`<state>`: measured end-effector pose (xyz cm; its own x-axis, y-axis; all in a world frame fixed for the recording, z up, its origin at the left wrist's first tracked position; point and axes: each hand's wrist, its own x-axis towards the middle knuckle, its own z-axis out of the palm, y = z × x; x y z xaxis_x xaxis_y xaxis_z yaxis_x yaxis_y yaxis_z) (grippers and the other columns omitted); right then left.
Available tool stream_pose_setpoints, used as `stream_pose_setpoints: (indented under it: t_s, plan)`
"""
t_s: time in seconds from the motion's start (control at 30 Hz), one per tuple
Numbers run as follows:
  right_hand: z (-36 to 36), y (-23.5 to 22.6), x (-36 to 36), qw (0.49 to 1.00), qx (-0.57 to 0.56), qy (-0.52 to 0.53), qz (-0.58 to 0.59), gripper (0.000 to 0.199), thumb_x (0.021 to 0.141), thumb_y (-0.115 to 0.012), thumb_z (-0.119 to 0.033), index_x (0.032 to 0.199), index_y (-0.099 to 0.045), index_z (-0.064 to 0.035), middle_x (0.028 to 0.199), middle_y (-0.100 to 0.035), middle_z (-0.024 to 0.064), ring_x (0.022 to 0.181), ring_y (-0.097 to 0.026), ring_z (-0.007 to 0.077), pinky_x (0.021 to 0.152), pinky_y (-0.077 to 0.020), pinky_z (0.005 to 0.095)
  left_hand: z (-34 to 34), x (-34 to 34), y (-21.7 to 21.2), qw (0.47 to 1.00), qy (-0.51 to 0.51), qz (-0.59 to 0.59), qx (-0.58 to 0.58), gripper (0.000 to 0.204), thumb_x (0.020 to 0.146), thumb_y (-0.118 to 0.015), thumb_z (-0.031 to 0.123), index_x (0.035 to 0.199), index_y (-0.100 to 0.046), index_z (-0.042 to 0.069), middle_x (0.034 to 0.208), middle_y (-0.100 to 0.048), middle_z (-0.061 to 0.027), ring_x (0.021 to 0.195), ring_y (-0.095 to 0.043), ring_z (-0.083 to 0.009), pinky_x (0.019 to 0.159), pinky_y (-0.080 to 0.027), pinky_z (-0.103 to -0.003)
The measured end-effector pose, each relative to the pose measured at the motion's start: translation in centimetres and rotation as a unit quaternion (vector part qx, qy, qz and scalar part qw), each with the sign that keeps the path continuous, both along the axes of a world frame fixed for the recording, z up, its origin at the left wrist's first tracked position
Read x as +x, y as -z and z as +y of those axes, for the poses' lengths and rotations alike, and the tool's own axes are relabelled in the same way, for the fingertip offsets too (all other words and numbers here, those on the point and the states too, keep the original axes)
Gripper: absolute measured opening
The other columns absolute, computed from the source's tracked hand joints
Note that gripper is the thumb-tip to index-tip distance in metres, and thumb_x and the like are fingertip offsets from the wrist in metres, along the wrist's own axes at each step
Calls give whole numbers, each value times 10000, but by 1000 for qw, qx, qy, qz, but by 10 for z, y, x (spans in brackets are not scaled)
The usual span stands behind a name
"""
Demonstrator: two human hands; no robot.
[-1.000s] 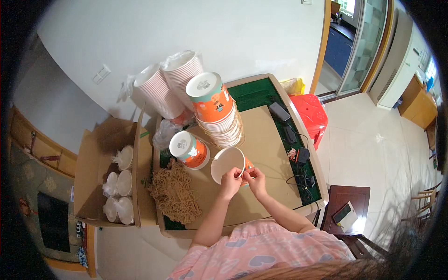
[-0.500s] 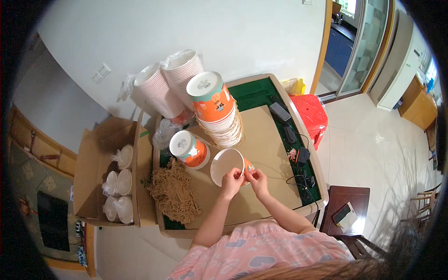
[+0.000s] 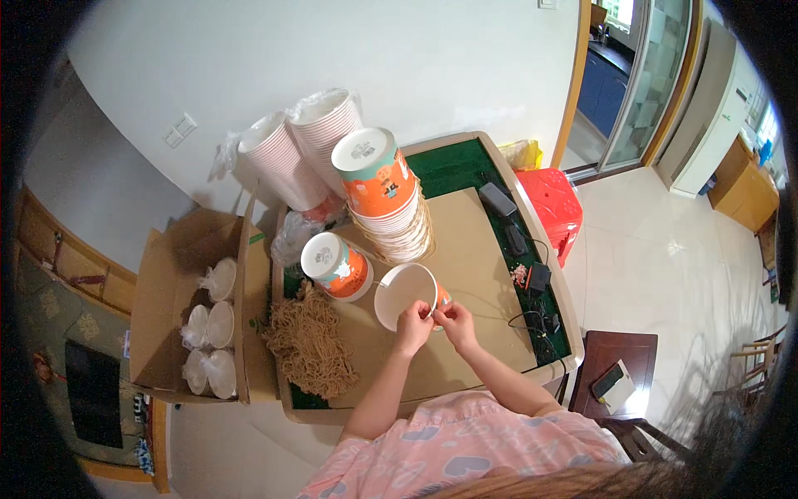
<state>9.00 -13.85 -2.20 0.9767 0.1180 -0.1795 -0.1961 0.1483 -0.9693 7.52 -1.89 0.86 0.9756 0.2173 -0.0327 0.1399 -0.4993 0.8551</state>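
A white paper bucket (image 3: 393, 306) with an orange printed outside lies tilted in front of me, its mouth facing left. At the near side of its rim my left hand (image 3: 412, 329) is closed in a pinch. My right hand (image 3: 456, 325) is pinched against the outer wall just beside it, the fingertips almost meeting. Whatever thin thing lies between the fingertips is too small to make out. A tangled heap of tan string (image 3: 312, 343) rests to the left. Behind stands a tall upside-down stack of paper buckets (image 3: 382, 187), with tan string hanging round its lower rims.
Left of the bucket is a shorter upside-down bucket (image 3: 337, 266). Two plastic-wrapped bucket stacks (image 3: 287, 162) lean at the wall. An open cardboard box (image 3: 158, 333) with wrapped cups stands left. Black power adapters (image 3: 497, 201) and cables line the table's right edge, near a red stool (image 3: 552, 208).
Both hands stay at the bucket's rim with only small finger movements. The right hand has shifted very slightly left. Nothing else has visibly moved.
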Motion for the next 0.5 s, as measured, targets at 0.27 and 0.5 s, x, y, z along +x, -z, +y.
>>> stream_pose_setpoints:
  t_s: [0.27,0.5]
  plan:
    - [-5,13,6,999,-36,4,2,109,788,-641,-75,817,-559,-10,751,-617,52,681,-576,108,634,-479,245,0,0,-1,1000,-7,-14,22,150,716,-653,51,835,-565,28,734,-628,-96,676,-621,-236,635,-483,-346]
    - [-13,18,6,998,22,29,-44,92,813,-629,-80,822,-561,-19,744,-610,44,694,-576,112,653,-475,236,-13,-4,-28,1000,10,6,-22,212,740,-634,61,946,-591,40,736,-620,-105,695,-623,-264,632,-485,-359]
